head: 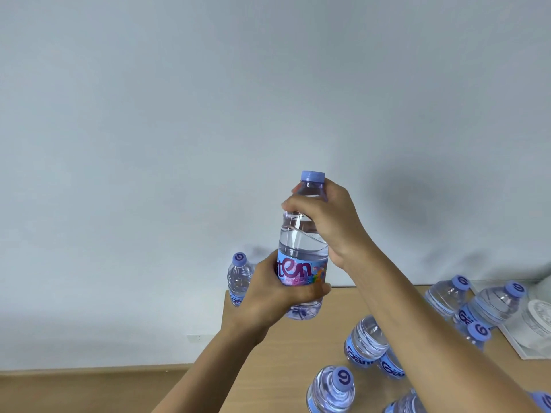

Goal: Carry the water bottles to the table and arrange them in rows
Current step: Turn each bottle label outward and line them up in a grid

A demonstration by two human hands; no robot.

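Observation:
A clear water bottle [302,242] with a purple cap and a blue-pink label is held upright above the far left corner of the wooden table [298,347]. My left hand [277,293] grips its lower part at the label. My right hand [325,219] wraps round its neck just below the cap. Another bottle [238,278] stands at the table's far left corner, partly behind my left hand. Several more bottles stand on the table's right side, such as those at the near middle [332,389] and far right [447,293], some hidden by my right forearm.
A pale wall fills the upper view. To the left of the table lies a wood floor [74,389]. A white tray or packaging piece [533,329] sits at the table's right edge.

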